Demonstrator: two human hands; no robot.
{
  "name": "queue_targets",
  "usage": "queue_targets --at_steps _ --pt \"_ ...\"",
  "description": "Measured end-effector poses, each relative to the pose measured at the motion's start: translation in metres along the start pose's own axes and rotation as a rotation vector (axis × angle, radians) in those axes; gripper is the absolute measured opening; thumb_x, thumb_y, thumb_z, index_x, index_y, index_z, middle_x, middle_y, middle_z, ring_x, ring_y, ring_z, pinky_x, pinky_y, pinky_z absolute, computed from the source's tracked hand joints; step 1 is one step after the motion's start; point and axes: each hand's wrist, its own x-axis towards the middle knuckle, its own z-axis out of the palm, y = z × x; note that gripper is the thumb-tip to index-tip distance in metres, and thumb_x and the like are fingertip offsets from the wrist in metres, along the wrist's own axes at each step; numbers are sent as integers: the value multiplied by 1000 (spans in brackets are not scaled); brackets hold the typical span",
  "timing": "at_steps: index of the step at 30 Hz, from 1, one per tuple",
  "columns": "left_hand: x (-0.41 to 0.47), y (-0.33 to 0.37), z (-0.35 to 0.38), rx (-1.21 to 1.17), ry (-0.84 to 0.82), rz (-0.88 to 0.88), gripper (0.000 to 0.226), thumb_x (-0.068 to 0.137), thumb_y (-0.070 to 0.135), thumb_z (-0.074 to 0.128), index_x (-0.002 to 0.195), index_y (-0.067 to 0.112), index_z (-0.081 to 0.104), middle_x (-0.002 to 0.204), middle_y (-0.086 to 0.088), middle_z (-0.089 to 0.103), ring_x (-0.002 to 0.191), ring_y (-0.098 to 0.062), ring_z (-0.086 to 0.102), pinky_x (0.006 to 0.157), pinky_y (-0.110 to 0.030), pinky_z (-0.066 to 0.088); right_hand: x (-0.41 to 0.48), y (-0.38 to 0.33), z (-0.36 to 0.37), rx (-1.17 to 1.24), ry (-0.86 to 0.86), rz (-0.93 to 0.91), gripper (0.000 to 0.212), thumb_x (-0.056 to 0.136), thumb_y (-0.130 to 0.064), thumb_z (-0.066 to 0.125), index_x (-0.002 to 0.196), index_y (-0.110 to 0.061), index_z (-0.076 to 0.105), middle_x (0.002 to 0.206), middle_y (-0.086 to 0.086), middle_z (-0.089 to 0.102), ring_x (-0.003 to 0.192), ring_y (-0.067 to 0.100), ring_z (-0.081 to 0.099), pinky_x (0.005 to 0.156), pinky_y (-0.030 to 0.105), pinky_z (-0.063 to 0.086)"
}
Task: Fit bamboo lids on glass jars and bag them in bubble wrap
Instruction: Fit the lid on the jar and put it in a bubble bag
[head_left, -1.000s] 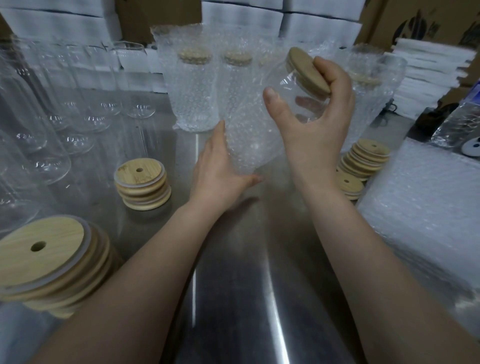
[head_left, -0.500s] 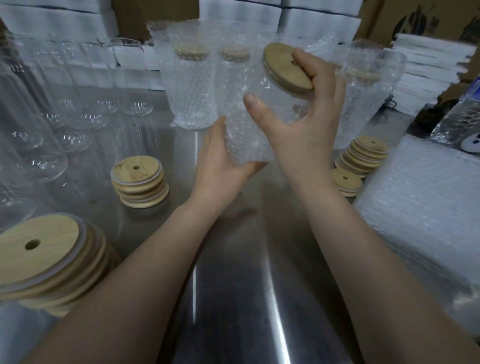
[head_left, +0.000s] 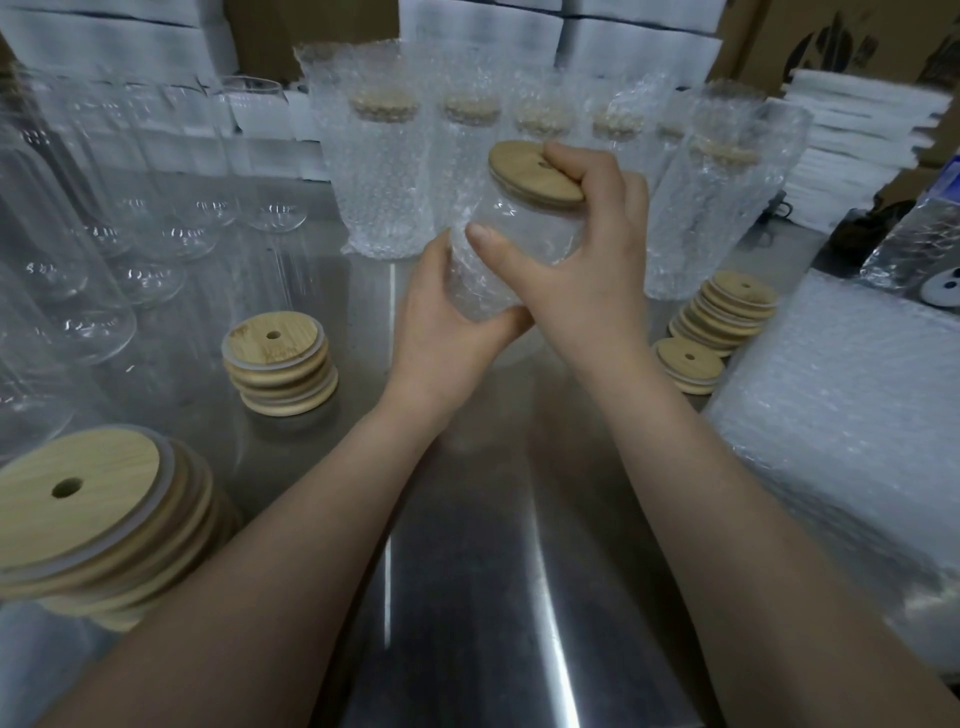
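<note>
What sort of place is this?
Most likely a packing station in a warehouse: rows of empty glass jars, stacks of bamboo lids, finished bubble-wrapped jars lined up, and cardboard cartons behind.

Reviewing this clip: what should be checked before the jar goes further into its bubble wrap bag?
1. Bamboo lid seated flat on glass jar: ok.
2. Right hand grip, fingers over lid, thumb on glass: ok.
3. Left hand holds bubble wrap bag round jar's lower part: ok.
4. Bag covers lid: not ok, lid bare.
5. Jar base at bag bottom: cannot tell.
</note>
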Motion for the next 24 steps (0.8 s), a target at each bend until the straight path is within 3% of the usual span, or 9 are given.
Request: queue_targets --at_steps 3,9,13,15,18,20,22,24 --pt "1 -1 -1 -25 -10 -7 62 67 33 84 118 17 53 104 13 61 99 2 59 83 -12 44 0 1 0 -12 -8 18 63 72 -39 84 125 -16 57 117 5 46 103 -4 48 93 4 36" --pt "2 -4 -3 -96 -67 -61 90 58 48 81 133 20 41 130 3 56 122 -7 53 103 -30 45 3 3 1 -47 -20 45 60 73 -48 81 123 -21 59 117 2 51 104 -5 49 97 19 43" --pt "5 -6 -7 -130 -97 -79 96 57 48 83 137 23 37 137 0 53 126 -11 52 108 -41 44 4 5 0 -49 1 47 59 73 -52 79 122 -24 61 115 -1 55 101 -8 50 93 10 41" --pt "6 -5 -8 -143 -114 -93 99 56 50 84 140 25 36 142 0 48 131 -11 47 109 -40 42 4 5 -1 -26 38 48 59 73 -52 80 121 -22 63 114 -1 57 98 -13 50 88 4 38" --pt "6 -3 -8 -160 -131 -100 102 55 54 83 141 28 34 147 3 41 135 -9 41 112 -37 39 4 3 -1 -2 70 61 59 73 -52 79 121 -21 64 113 -1 58 96 -10 52 87 8 42" --pt "5 -3 -8 -196 -146 -117 98 59 45 86 139 21 35 142 -2 49 131 -14 48 107 -37 44 5 0 -2 29 41 90 56 75 -52 76 121 -23 64 114 -1 58 97 -5 54 88 14 46" --pt "4 -5 -8 -307 -152 -134 77 67 24 84 130 16 41 118 2 68 112 -12 64 90 -28 53 7 -3 -4 128 21 145 46 82 -49 68 120 -23 65 108 0 62 94 -4 55 86 14 45" --pt "4 -4 -9 -411 -144 -172 64 68 22 82 122 22 47 104 7 73 100 -10 69 81 -25 55 11 -4 -8 296 35 217 35 92 -40 57 121 -21 64 105 5 66 93 0 59 88 23 50"
